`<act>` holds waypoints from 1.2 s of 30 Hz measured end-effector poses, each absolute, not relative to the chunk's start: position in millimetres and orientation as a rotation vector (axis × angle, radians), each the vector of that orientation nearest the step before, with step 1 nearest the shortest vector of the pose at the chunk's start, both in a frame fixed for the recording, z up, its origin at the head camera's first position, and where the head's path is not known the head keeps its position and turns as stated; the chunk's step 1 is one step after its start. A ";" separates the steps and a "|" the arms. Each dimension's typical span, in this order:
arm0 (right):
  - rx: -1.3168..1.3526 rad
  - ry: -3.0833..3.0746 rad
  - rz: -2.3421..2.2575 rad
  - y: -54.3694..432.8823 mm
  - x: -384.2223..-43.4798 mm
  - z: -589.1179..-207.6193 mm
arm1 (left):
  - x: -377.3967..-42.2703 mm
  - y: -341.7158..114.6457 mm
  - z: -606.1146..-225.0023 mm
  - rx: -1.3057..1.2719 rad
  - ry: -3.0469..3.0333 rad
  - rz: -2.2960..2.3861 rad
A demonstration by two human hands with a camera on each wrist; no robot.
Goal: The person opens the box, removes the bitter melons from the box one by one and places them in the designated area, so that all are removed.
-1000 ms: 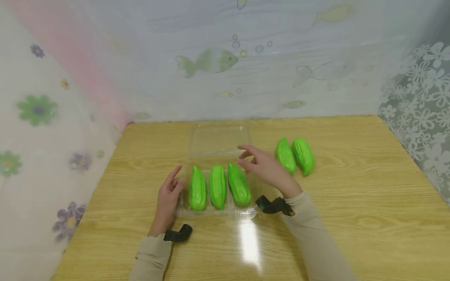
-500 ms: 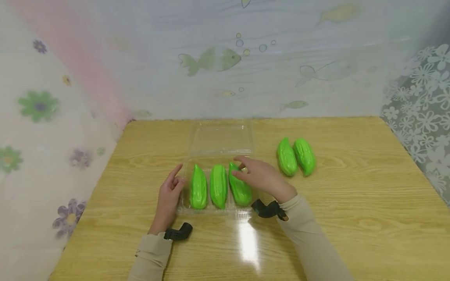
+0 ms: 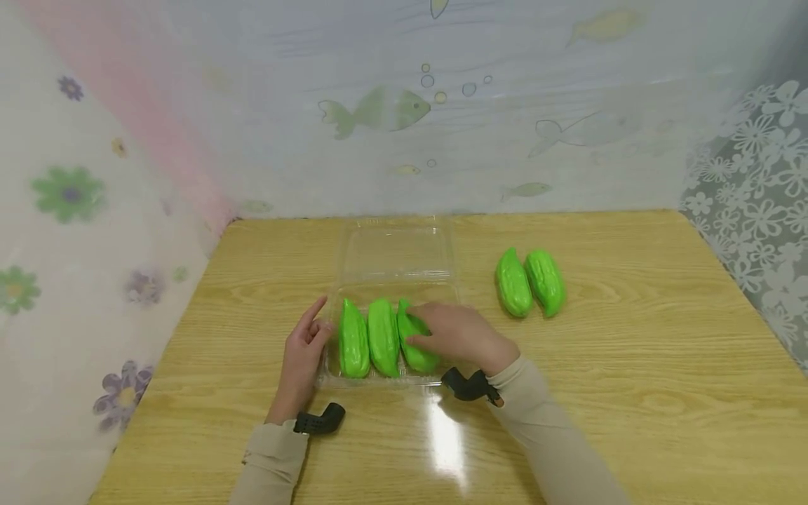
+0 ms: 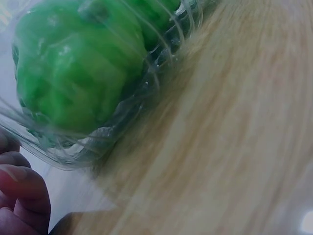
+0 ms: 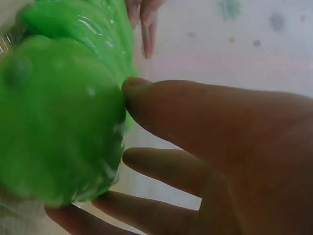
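Three glossy green ridged gourds lie side by side in a clear plastic clamshell box (image 3: 391, 382): the left one (image 3: 354, 344), the middle one (image 3: 383, 340) and the right one (image 3: 413, 354). My right hand (image 3: 463, 333) reaches over the box's right side, its thumb and fingers against the right gourd. In the right wrist view that gourd (image 5: 58, 122) meets the thumb tip, and the other fingers extend along its side. At the box's left edge, my left hand (image 3: 303, 358) pinches the rim, index finger extended. Its curled fingers (image 4: 24, 191) show beside the plastic wall in the left wrist view.
The transparent lid (image 3: 396, 252) lies folded back behind the box. Two more green gourds, one on the left (image 3: 514, 284) and one on the right (image 3: 546, 282), rest on the wooden table (image 3: 644, 365). A patterned curtain (image 3: 480, 140) stands behind the table.
My right hand has moved left and lower onto the right gourd. The right and middle gourds have shifted left, closer to the left gourd. My left hand stays at the rim.
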State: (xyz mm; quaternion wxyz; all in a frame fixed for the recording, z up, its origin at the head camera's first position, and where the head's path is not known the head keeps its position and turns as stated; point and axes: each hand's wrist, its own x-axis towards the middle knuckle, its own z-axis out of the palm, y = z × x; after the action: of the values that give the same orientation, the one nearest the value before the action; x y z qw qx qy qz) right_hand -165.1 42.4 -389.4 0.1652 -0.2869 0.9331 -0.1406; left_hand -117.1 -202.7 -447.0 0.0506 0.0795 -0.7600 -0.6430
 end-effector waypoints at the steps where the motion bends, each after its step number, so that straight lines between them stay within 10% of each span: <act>1: -0.824 2.649 -0.392 41.3 -164.2 -390.7 | -116.9 -202.6 -447.1 0.243 -2.315 -1.955; 36: -0.762 2.691 -0.647 52.7 -172.8 -385.6 | -114.4 -201.7 -441.3 0.246 -2.316 -1.969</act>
State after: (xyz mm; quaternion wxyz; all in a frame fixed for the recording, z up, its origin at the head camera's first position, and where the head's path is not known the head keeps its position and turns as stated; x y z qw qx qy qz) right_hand -172.8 52.7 -385.6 0.1348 -0.2630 0.9288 -0.2235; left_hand -114.4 -201.7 -441.3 0.0460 0.0806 -0.7586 -0.6449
